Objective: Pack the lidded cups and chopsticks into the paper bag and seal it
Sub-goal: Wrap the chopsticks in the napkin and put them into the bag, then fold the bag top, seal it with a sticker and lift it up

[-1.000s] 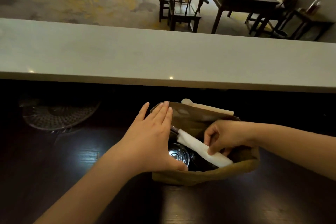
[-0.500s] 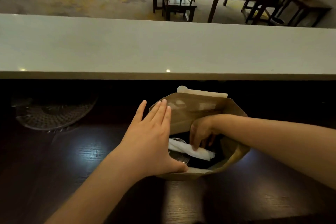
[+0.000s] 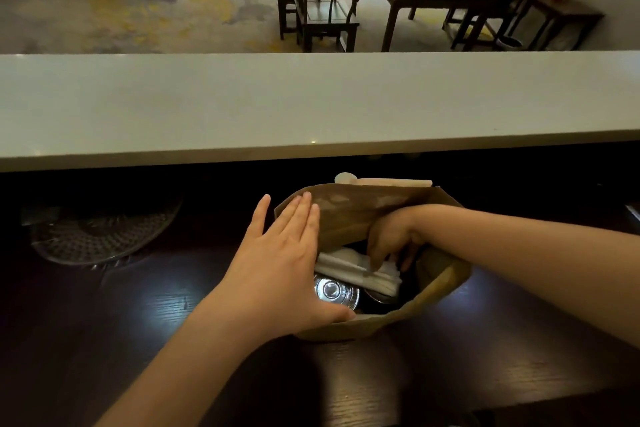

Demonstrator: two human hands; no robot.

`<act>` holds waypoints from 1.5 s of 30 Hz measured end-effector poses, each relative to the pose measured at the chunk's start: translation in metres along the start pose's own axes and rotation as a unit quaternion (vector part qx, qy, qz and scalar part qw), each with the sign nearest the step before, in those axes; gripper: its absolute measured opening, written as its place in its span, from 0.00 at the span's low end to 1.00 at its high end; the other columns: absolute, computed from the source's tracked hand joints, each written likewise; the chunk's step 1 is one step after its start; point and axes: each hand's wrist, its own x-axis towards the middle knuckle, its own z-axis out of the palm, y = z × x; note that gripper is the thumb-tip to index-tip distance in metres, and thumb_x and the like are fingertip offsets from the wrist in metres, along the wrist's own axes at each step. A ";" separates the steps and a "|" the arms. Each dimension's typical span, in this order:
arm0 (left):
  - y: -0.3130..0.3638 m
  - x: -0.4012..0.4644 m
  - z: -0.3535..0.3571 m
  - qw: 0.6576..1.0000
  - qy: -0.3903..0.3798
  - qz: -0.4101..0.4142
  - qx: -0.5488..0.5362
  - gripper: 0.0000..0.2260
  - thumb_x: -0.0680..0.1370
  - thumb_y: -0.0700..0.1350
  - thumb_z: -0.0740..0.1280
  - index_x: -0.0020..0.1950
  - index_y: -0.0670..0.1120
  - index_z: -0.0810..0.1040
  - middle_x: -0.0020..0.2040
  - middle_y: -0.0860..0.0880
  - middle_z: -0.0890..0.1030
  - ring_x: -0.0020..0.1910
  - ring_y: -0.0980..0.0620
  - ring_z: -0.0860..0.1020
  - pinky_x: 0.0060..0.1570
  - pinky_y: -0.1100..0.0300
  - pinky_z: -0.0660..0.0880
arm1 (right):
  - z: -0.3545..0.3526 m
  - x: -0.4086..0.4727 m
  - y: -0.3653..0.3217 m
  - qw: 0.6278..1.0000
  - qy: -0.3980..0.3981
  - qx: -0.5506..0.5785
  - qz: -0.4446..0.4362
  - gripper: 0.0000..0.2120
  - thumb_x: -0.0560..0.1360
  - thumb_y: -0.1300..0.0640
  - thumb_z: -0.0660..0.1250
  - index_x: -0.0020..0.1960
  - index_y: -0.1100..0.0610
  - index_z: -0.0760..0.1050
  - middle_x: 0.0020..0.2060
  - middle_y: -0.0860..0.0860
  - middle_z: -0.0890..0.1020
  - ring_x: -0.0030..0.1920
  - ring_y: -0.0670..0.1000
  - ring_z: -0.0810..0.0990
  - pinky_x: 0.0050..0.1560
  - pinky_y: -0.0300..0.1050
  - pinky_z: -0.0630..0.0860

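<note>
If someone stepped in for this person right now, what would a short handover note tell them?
Left hand: flat, fingers straight, steadying the paper bag from its left side.
Right hand: inside the bag, fingers on the white-wrapped chopsticks.
One lidded cup shows in the bag beneath the chopsticks; a second is hard to make out.
Done: cups are in, chopsticks nearly settled.
Left: pull the right hand out, fold the top shut and seal it.

Dim foreground: the dark table (image 3: 450, 374) shows soft glare patches at 7 and 4 o'clock. The pale counter (image 3: 311, 97) and room at 12 o'clock are brighter. Wide-angle bending curves the edges; detail is slightly soft.
</note>
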 end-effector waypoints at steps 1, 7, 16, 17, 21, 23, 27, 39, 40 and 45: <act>0.000 0.000 0.000 1.000 0.003 0.002 0.001 0.53 0.64 0.76 0.53 0.73 0.43 0.33 0.76 0.46 0.36 0.70 0.56 0.32 0.71 0.46 0.31 | -0.002 -0.004 0.001 1.000 0.003 0.016 -0.002 0.20 0.73 0.61 0.67 0.64 0.63 0.70 0.57 0.57 0.76 0.55 0.55 0.75 0.43 0.46 0.78; -0.005 0.003 0.000 1.000 0.007 0.011 0.007 0.53 0.63 0.76 0.52 0.74 0.43 0.37 0.76 0.47 0.38 0.70 0.58 0.34 0.71 0.47 0.31 | -0.009 -0.043 0.003 0.995 0.068 0.042 -0.058 0.14 0.75 0.63 0.64 0.60 0.63 0.73 0.49 0.57 0.80 0.50 0.54 0.80 0.40 0.41 0.79; -0.002 0.002 0.014 0.951 0.220 0.031 -0.216 0.42 0.68 0.68 0.56 0.75 0.47 0.49 0.76 0.54 0.49 0.75 0.60 0.47 0.74 0.54 0.40 | 0.012 -0.115 0.056 0.700 0.516 0.187 -0.458 0.09 0.75 0.56 0.64 0.53 0.49 0.78 0.47 0.42 0.82 0.50 0.42 0.80 0.51 0.31 0.73; 0.001 -0.001 0.018 0.919 0.276 0.013 -0.282 0.40 0.70 0.65 0.59 0.75 0.47 0.52 0.76 0.53 0.53 0.74 0.60 0.51 0.74 0.57 0.45 | 0.023 -0.114 0.068 0.651 0.540 0.250 -0.471 0.10 0.74 0.53 0.63 0.54 0.49 0.77 0.48 0.42 0.82 0.53 0.43 0.80 0.53 0.32 0.74; 0.016 -0.021 0.043 0.725 0.411 -0.092 -0.545 0.37 0.69 0.66 0.64 0.72 0.49 0.60 0.73 0.49 0.65 0.72 0.55 0.62 0.70 0.58 0.61 | 0.062 -0.089 0.108 0.644 0.492 0.349 -0.471 0.30 0.67 0.36 0.66 0.65 0.47 0.68 0.62 0.44 0.76 0.65 0.48 0.72 0.64 0.41 0.70; 0.020 -0.033 0.059 0.698 0.402 -0.112 -0.582 0.36 0.67 0.63 0.69 0.70 0.52 0.63 0.69 0.50 0.70 0.69 0.53 0.68 0.68 0.56 0.66 | 0.074 -0.076 0.116 0.715 0.428 0.308 -0.459 0.36 0.62 0.38 0.71 0.67 0.44 0.65 0.63 0.40 0.75 0.66 0.44 0.71 0.66 0.39 0.67; 0.025 -0.037 0.078 0.739 0.302 -0.147 -0.585 0.27 0.61 0.52 0.73 0.60 0.56 0.73 0.57 0.58 0.79 0.57 0.59 0.77 0.57 0.67 0.72 | 0.076 -0.061 0.112 0.751 0.432 0.277 -0.416 0.29 0.59 0.44 0.72 0.59 0.37 0.71 0.56 0.33 0.77 0.57 0.38 0.75 0.59 0.30 0.70; 0.011 -0.003 0.078 0.773 0.300 -0.159 -0.536 0.11 0.70 0.35 0.72 0.41 0.51 0.79 0.41 0.59 0.83 0.41 0.60 0.80 0.39 0.72 0.74 | 0.050 -0.027 0.107 0.717 0.448 0.316 -0.430 0.10 0.68 0.62 0.73 0.35 0.50 0.74 0.35 0.45 0.80 0.36 0.45 0.77 0.38 0.36 0.73; 0.010 -0.003 0.079 0.774 0.304 -0.158 -0.532 0.10 0.70 0.35 0.72 0.41 0.50 0.78 0.42 0.57 0.82 0.42 0.59 0.79 0.40 0.71 0.74 | 0.047 -0.026 0.107 0.718 0.451 0.310 -0.431 0.08 0.67 0.58 0.73 0.36 0.49 0.74 0.37 0.47 0.80 0.38 0.46 0.78 0.39 0.37 0.74; -0.005 0.003 0.089 0.753 0.320 -0.189 -0.543 0.24 0.66 0.33 0.74 0.54 0.53 0.72 0.55 0.49 0.76 0.54 0.54 0.76 0.51 0.59 0.75 | 0.037 -0.020 0.111 0.738 0.444 0.317 -0.397 0.28 0.62 0.58 0.76 0.53 0.38 0.68 0.56 0.46 0.73 0.57 0.42 0.72 0.55 0.41 0.73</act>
